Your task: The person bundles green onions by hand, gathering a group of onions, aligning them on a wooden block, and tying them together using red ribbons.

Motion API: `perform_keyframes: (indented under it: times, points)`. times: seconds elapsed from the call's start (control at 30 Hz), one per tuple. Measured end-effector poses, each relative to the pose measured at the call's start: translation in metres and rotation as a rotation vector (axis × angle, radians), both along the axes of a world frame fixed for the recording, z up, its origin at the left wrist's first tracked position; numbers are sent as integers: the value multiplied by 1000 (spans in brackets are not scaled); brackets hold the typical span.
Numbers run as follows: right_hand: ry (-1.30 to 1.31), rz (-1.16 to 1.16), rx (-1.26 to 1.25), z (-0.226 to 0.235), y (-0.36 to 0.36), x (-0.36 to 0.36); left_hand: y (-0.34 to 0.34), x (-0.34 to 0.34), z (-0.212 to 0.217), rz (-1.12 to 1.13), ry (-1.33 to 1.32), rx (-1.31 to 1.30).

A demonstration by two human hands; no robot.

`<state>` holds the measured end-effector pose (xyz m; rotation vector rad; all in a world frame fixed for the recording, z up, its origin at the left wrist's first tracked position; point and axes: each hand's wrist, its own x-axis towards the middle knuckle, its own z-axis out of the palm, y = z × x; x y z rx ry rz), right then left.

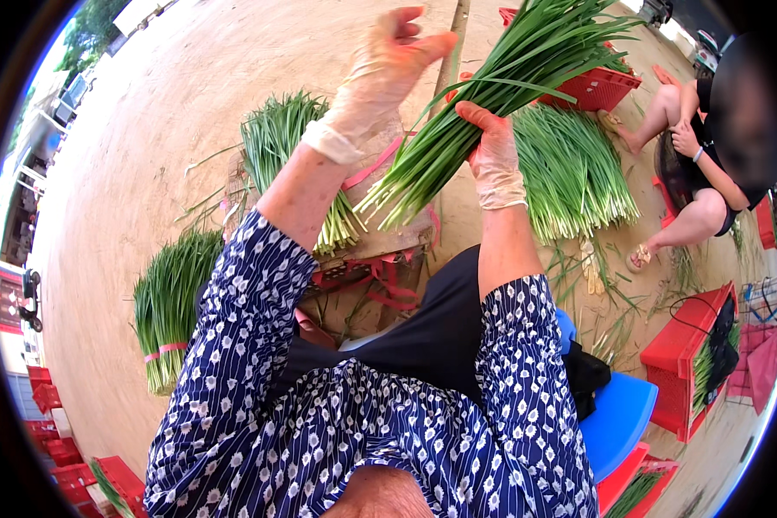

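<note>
My right hand (pixel 494 155), in a thin clear glove, is closed around a thick bunch of garlic chives (pixel 457 138). The bunch is tilted, its pale cut ends toward me and its green leaves fanning away to the upper right. Left of it, my left hand (pixel 388 73) is raised in a similar glove, fingers apart and holding nothing. Under my left forearm, more chives (pixel 281 138) lie on a low stand (pixel 397 246) with pink ribbon (pixel 380 168) beside them. A loose pile of chives (pixel 574 173) spreads on the ground beyond my right wrist.
At the left stands a chive bundle (pixel 177 298) bound with pink bands. A person (pixel 699 164) sits at the right. Red crates (pixel 678 363) hold chives at the right and lower edges. A blue plastic seat (pixel 617 423) shows beside me.
</note>
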<state>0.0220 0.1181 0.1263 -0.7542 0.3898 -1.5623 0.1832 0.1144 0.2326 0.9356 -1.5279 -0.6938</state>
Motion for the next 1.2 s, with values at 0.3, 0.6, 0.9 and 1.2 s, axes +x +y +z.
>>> perform_keyframes:
  times: [0.3,0.6,0.9,1.2]
  points:
    - [-129,205,177,-21,-13,-2,57,49,-82,-360,-151,501]
    - [9,626,266,39,-26,91,97,89,-49,-423,55,544]
    - [237,729,175,89,-61,205,104,143,-30,-120,170,432]
    - [351,740,417,8,-69,245,100,157,-99,68,571,694]
